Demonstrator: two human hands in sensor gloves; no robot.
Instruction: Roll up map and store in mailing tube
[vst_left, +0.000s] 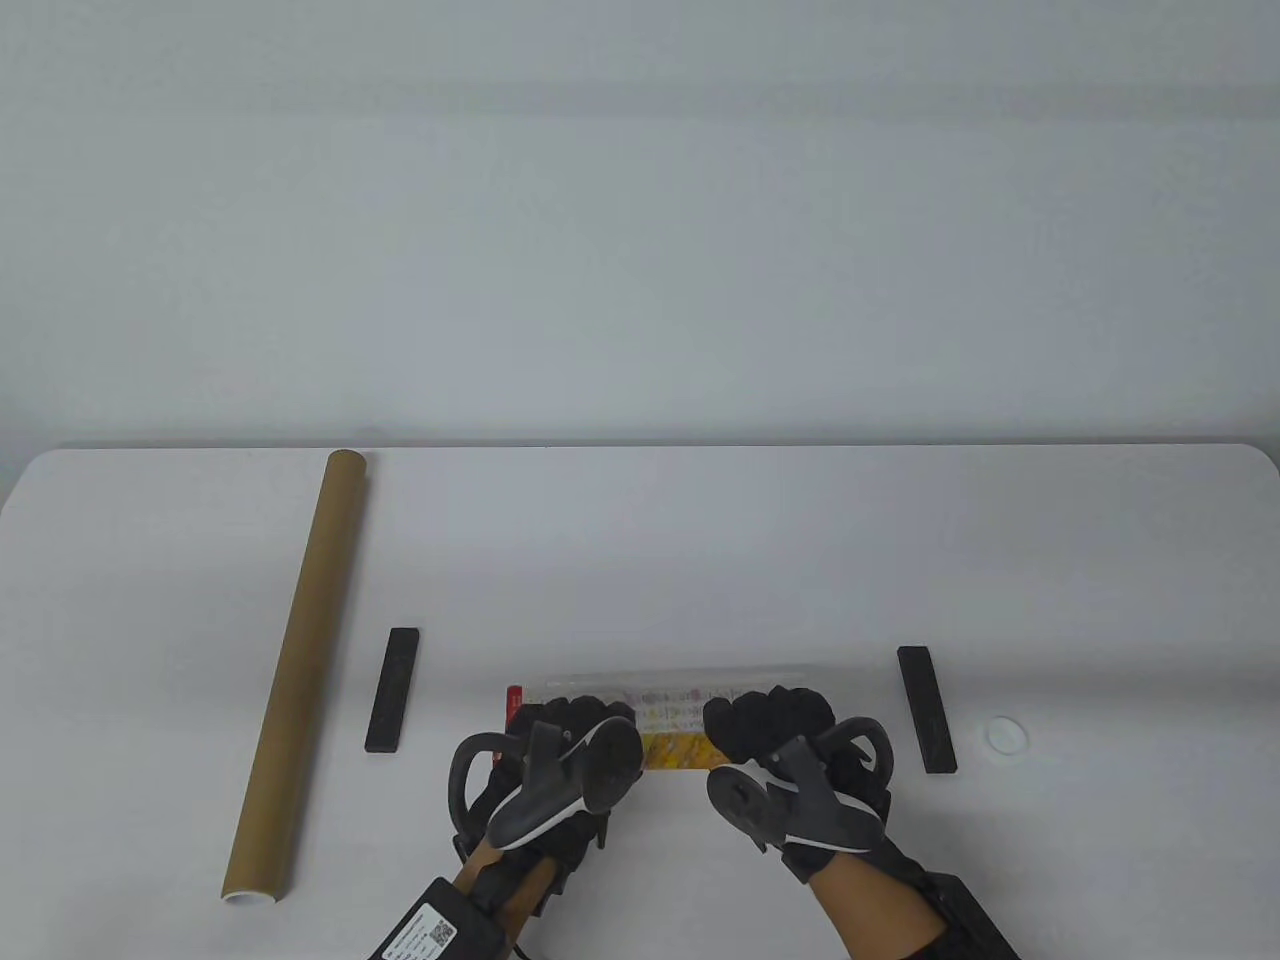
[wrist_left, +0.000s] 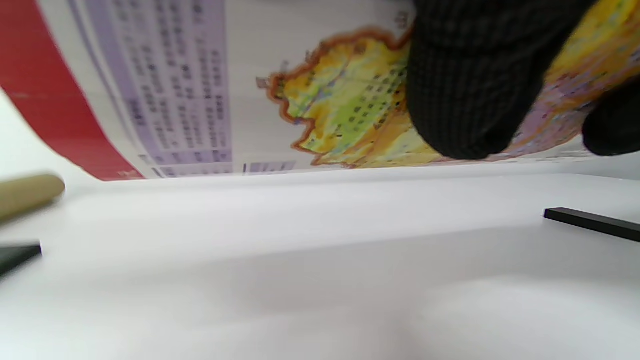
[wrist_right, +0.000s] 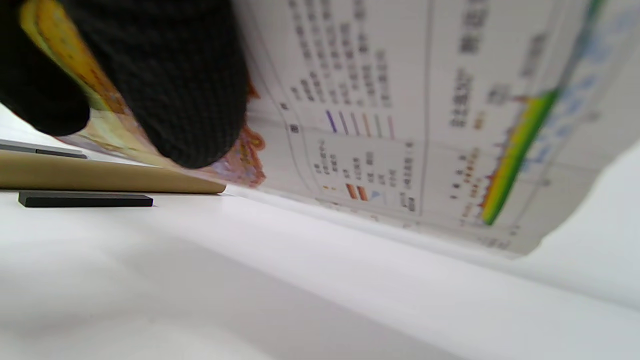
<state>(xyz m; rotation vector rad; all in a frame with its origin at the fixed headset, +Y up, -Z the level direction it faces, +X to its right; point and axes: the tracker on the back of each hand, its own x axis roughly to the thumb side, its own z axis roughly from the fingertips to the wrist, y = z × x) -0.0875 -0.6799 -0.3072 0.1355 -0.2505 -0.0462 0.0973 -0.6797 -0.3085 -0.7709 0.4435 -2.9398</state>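
Both hands are on the map (vst_left: 672, 722) now, near the front edge of the tabletop (vst_left: 700, 560), and the sheet is well curled. The left hand (vst_left: 560, 745) sits toward the red-bordered end, the right hand (vst_left: 775, 735) toward the other, well apart from each other, which I'd say keeps the roll even along its length so it doesn't cone. In the left wrist view gloved fingers (wrist_left: 470, 90) press down on the printed yellow and green region; in the right wrist view fingers (wrist_right: 175, 85) press on the paper beside the legend, whose free end lifts off the surface. So each grip is fingers curled over and pressing on the map; whether the thumbs are tucked beneath I can't tell.

Two black bars (vst_left: 393, 690) (vst_left: 927, 708) lie to either side, clear of the paper, likely weights that would hold it flat, set aside so rolling has room. The brown mailing tube (vst_left: 292, 672) lies on the left, lengthwise front to back, apart from the left bar, open end toward the person, handy for loading. A small white cap (vst_left: 1005, 735), probably the tube's, rests beyond the right bar. Rolling looks midway; storing not yet begun.
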